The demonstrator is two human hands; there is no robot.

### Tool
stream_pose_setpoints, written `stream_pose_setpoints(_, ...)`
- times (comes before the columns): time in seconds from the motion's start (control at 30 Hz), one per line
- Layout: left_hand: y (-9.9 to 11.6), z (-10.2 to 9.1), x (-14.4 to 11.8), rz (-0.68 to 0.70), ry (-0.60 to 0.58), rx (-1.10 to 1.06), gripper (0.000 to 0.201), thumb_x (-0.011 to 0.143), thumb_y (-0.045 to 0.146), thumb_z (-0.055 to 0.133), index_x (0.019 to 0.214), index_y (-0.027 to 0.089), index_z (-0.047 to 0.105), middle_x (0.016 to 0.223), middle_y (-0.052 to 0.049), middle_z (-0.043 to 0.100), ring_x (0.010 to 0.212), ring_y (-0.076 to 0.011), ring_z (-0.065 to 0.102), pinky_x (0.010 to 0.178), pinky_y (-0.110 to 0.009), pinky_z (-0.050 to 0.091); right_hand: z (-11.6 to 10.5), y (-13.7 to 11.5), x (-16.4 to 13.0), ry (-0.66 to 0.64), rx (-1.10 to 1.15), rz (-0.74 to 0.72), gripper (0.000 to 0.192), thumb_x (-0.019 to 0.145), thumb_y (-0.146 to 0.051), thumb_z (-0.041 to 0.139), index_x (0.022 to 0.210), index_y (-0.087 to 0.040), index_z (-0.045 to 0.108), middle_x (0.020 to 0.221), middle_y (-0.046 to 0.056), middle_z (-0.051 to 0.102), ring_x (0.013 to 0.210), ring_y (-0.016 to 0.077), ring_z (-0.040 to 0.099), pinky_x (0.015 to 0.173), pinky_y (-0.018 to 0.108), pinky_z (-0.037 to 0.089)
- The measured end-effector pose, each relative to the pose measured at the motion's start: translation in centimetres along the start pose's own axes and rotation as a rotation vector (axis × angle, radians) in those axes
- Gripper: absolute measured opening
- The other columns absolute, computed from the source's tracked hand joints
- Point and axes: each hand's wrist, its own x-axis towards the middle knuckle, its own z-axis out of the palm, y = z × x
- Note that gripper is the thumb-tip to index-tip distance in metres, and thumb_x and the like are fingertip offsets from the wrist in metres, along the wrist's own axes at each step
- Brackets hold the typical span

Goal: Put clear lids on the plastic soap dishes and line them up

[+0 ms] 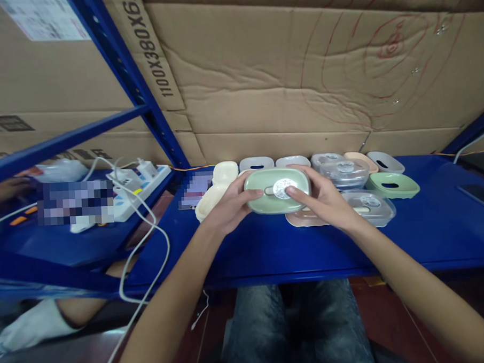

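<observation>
Between my two hands, held up above the blue shelf [253, 256], is a light green oval plastic box [261, 176] with a round silvery sticker on its top. My left hand [233, 203] grips its left end, thumb on the upper face. At the right end, my right hand [326, 196] grips it, its thumb on the sticker. The fingers under the box are hidden. Partly behind my right hand lies a pinkish tray [305, 218]. Close by stand a clear-lidded box [377, 207] and another clear-lidded box [343, 171]. Cream dishes [206, 203] are near my left hand.
Grey slotted trays [385, 162] and a green slotted dish [402, 188] stand toward the back. A dark flat device [481, 196] lies far right. Left are a power strip [146, 188], white cables [164, 244], a blue post [133, 74] and another person's hand [5, 193]. Cardboard [261, 68] walls the back.
</observation>
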Motion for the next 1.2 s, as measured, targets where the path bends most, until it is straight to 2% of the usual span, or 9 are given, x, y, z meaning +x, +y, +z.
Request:
stream_pose_setpoints(0.13, 0.8, -1.0, -1.3, 0.087, 0.167, 0.107, 0.057, 0.075, 0.033, 0.093, 0.129, 0.028, 0.076, 0.117, -0.004, 0.076, 0.095, -0.0216, 0.069, 0.072, -0.026, 0.051, -1.8, 0.8, -1.7, 0.002, -0.399, -0.142, 0.064, 0.104, -0.059, 0.072, 0.159, -0.031, 0.056, 0.156, 0.014, 0.065, 0.142, 0.0362, 0.065, 0.12, 0.064, 0.054)
stream_pose_setpoints(0.3, -0.9, -2.6, -4.7, 0.125, 0.354, 0.226, 0.04, 0.082, 0.042, 0.087, 0.117, 0.023, 0.082, 0.118, -0.005, 0.077, 0.112, -0.027, 0.068, 0.088, -0.029, 0.052, -3.5, 3.1, -4.6, -0.203, -0.739, -0.259, 0.05, 0.106, -0.048, 0.07, 0.151, -0.027, 0.065, 0.154, 0.017, 0.066, 0.146, 0.0406, 0.061, 0.12, 0.069, 0.051)
stream_pose_setpoints(0.43, -2.7, -1.9, -6.4, 0.148, 0.384, 0.44, 0.035, 0.092, 0.043, 0.08, 0.122, 0.024, 0.079, 0.123, -0.005, 0.078, 0.123, -0.0297, 0.066, 0.107, -0.035, 0.049, -4.2, 4.7, -6.0, -0.197, -0.847, -0.306, 0.05, 0.107, -0.04, 0.066, 0.154, -0.024, 0.062, 0.158, 0.019, 0.064, 0.149, 0.0419, 0.058, 0.12, 0.068, 0.051)
stream_pose_setpoints(0.6, -3.1, 0.5, -5.4, 0.229, 0.379, 0.722, 0.041, 0.096, 0.041, 0.075, 0.132, 0.022, 0.071, 0.133, -0.012, 0.076, 0.133, -0.036, 0.064, 0.123, -0.048, 0.041, -4.5, 5.5, -6.7, -0.177, -0.859, -0.368, 0.054, 0.106, -0.037, 0.066, 0.158, -0.025, 0.058, 0.162, 0.018, 0.062, 0.153, 0.0399, 0.057, 0.126, 0.069, 0.047)
stream_pose_setpoints(0.77, -4.5, 0.9, -4.4, 0.255, 0.382, 0.749, 0.04, 0.093, 0.04, 0.08, 0.127, 0.021, 0.074, 0.128, -0.017, 0.077, 0.133, -0.0429, 0.066, 0.128, -0.06, 0.039, -4.8, 5.7, -7.4, -0.147, -0.909, -0.388, 0.055, 0.107, -0.037, 0.065, 0.16, -0.023, 0.057, 0.161, 0.018, 0.063, 0.154, 0.0395, 0.057, 0.132, 0.072, 0.039)
stream_pose_setpoints(0.87, -5.4, 0.3, -4.5, 0.367, 0.328, 0.93, 0.04, 0.103, 0.041, 0.067, 0.136, 0.02, 0.072, 0.144, -0.02, 0.073, 0.146, -0.042, 0.061, 0.132, -0.064, 0.037, -4.9, 5.9, -7.6, -0.147, -0.914, -0.379, 0.056, 0.108, -0.038, 0.063, 0.161, -0.022, 0.056, 0.163, 0.018, 0.063, 0.155, 0.0389, 0.056, 0.133, 0.072, 0.037)
stream_pose_setpoints(1.0, -5.6, 0.1, -4.8, 0.42, 0.08, 1.275, 0.049, 0.113, 0.043, 0.05, 0.155, 0.019, 0.06, 0.169, -0.019, 0.055, 0.162, -0.0363, 0.047, 0.136, -0.061, 0.037, -4.9, 6.0, -7.7, -0.154, -0.916, -0.35, 0.058, 0.108, -0.039, 0.064, 0.162, -0.02, 0.057, 0.165, 0.019, 0.06, 0.158, 0.0388, 0.053, 0.135, 0.069, 0.036)
stream_pose_setpoints(1.07, -5.4, 0.1, -4.8, 0.404, -0.006, 1.354, 0.052, 0.116, 0.044, 0.045, 0.161, 0.019, 0.055, 0.173, -0.018, 0.051, 0.167, -0.0359, 0.041, 0.137, -0.06, 0.036, -4.9, 6.1, -7.7, -0.158, -0.909, -0.344, 0.061, 0.107, -0.04, 0.065, 0.164, -0.021, 0.055, 0.166, 0.018, 0.059, 0.159, 0.0391, 0.052, 0.136, 0.069, 0.035)
stream_pose_setpoints(1.2, -5.1, 0.2, -4.4, 0.41, -0.075, 1.415, 0.056, 0.118, 0.042, 0.038, 0.165, 0.016, 0.052, 0.179, -0.018, 0.044, 0.173, -0.0367, 0.028, 0.14, -0.062, 0.03, -4.9, 6.3, -7.8, -0.153, -0.907, -0.331, 0.062, 0.108, -0.042, 0.064, 0.165, -0.022, 0.053, 0.168, 0.019, 0.057, 0.159, 0.0393, 0.051, 0.136, 0.069, 0.036)
